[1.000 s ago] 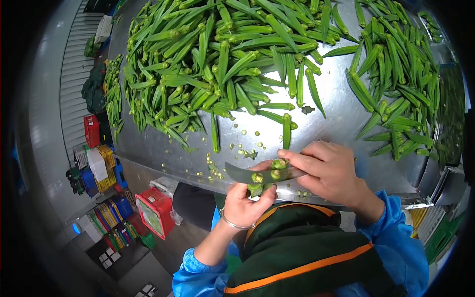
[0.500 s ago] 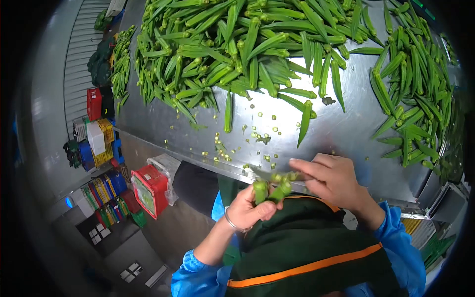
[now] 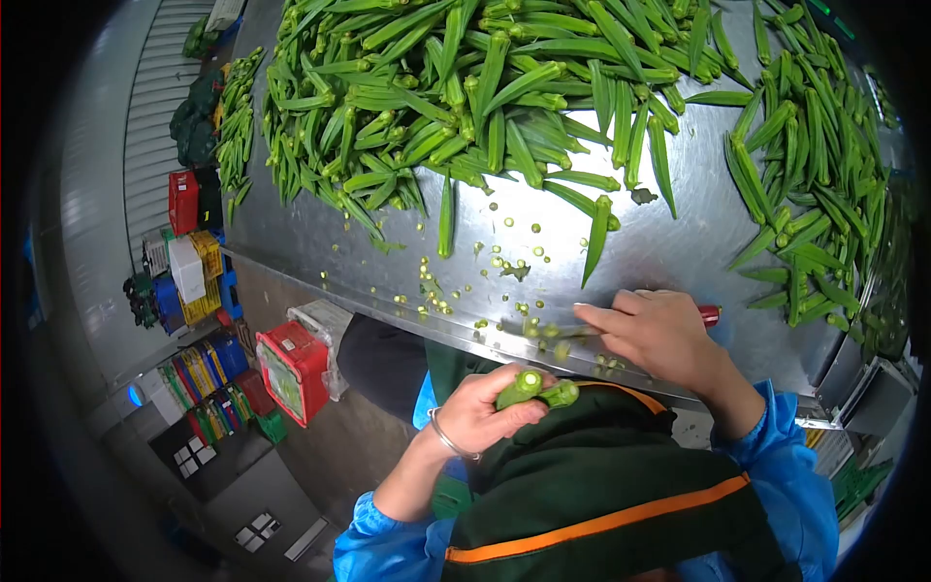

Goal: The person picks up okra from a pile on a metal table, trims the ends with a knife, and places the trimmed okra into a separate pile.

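My left hand (image 3: pixel 482 409) is closed around a few okra pods (image 3: pixel 523 387), and one pale cut end faces up. It is at the near edge of the metal table (image 3: pixel 669 247). My right hand (image 3: pixel 661 338) grips a knife, whose red handle (image 3: pixel 712 315) sticks out behind the palm. The blade is mostly hidden or blurred by motion near the fingertips. Small cut okra stem ends (image 3: pixel 432 291) lie scattered on the metal, and some blurred pieces are just left of my right fingers. A large okra heap (image 3: pixel 417 107) covers the far side.
Another okra pile (image 3: pixel 815 165) lies on the right of the table, and a narrow row of okra (image 3: pixel 238 131) on the left. A red crate (image 3: pixel 294 371) stands on the floor at left. Stacked coloured crates (image 3: pixel 199 276) are farther off.
My right hand has moved slightly right, away from the pods, and the red knife handle now shows. Cut stem ends have come off near the table edge. My left hand has tilted the pods.
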The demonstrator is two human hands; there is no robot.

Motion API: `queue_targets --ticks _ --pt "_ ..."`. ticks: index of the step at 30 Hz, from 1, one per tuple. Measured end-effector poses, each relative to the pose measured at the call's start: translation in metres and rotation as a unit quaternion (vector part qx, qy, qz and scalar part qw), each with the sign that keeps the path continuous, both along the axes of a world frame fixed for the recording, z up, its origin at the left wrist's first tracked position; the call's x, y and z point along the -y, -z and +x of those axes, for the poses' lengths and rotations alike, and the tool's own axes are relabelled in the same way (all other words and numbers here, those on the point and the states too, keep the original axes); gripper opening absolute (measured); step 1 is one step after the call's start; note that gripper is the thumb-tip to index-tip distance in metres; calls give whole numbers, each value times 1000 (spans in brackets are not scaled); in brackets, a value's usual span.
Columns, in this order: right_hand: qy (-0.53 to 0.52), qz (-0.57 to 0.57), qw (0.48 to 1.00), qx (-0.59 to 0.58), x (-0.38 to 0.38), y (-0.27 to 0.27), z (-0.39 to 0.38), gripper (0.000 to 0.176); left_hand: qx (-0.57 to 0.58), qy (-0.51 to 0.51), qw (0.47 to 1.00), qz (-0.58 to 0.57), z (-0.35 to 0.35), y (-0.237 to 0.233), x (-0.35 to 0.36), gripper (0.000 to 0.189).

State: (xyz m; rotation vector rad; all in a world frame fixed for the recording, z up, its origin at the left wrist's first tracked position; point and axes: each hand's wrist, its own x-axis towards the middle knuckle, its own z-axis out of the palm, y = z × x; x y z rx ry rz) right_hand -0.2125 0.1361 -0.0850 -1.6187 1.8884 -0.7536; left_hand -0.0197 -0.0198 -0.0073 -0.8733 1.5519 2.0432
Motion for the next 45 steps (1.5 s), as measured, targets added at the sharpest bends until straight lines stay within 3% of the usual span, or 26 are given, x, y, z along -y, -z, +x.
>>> queue_targets --ticks 1,3,4,5,6,7,9,10,12,14,15,16,19,21,22,23,24,25,27,29,31,39,43,45 --pt "-3 -1 1000 -2 -1 1 1 40 -2 -3 1000 -1 -1 3 1 31" --pt "31 59 991 112 -12 0 15 33 31 34 994 -103 1 9 2 35" --pt "91 38 973 207 -15 2 23 21 32 37 994 -102 1 16 5 35" --pt "96 36 974 204 -18 5 25 21 33 60 980 -185 -2 27 10 38" --pt "163 82 939 293 -24 7 26 18 34 82 960 -265 -5 39 14 41" --pt "230 128 887 379 -30 11 28 16 36 107 934 -340 -9 48 18 43" --pt "295 128 861 394 -40 20 24 18 -136 234 815 -512 -31 66 29 46" --pt "356 116 817 439 -40 18 18 18 -212 247 772 -546 -57 65 29 43" --pt "435 86 736 511 -35 9 4 15 -189 221 785 -546 -84 95 24 40" --pt "457 71 722 515 -34 5 -3 14 -163 201 797 -546 -107 119 14 38" --pt "476 62 704 523 -34 5 -4 13 -120 133 815 -551 -116 127 6 37" --pt "476 60 704 524 -34 5 -4 13 -74 63 829 -551 -120 134 2 37" --pt "458 37 726 511 -34 9 -4 15 -88 38 848 -521 -114 150 -2 38" --pt "428 -4 777 463 -32 10 -2 18 -152 21 844 -515 -101 144 -3 32" --pt "427 -5 776 464 -30 9 -3 18 -115 17 878 -465 -94 129 -4 33" --pt "395 -47 830 391 -28 7 -4 21 -78 15 908 -412 -87 113 -6 34" --pt "362 -87 873 314 -27 4 -4 27 -111 -1 905 -410 -81 95 -9 38" --pt "365 -85 872 316 -26 -2 -7 27 -143 -19 903 -405 -74 78 -13 42" --pt "227 -109 960 123 -21 -17 -14 36 -104 -38 915 -388 -59 55 -20 45" --pt "220 -129 962 97 -11 -24 -10 45 -106 -25 908 -404 -53 39 -23 44" --pt "180 -128 973 72 -6 -27 -6 44 -193 24 841 -505 -51 29 -25 42" --pt "165 -131 977 30 -3 -25 -2 41 -237 60 779 -578 -48 16 -21 41" --pt "188 -49 977 89 -22 14 7 32 -284 28 784 -551 -43 14 -7 46" --pt "218 -27 965 142 -26 19 13 27 -247 105 754 -600 -37 19 1 48"
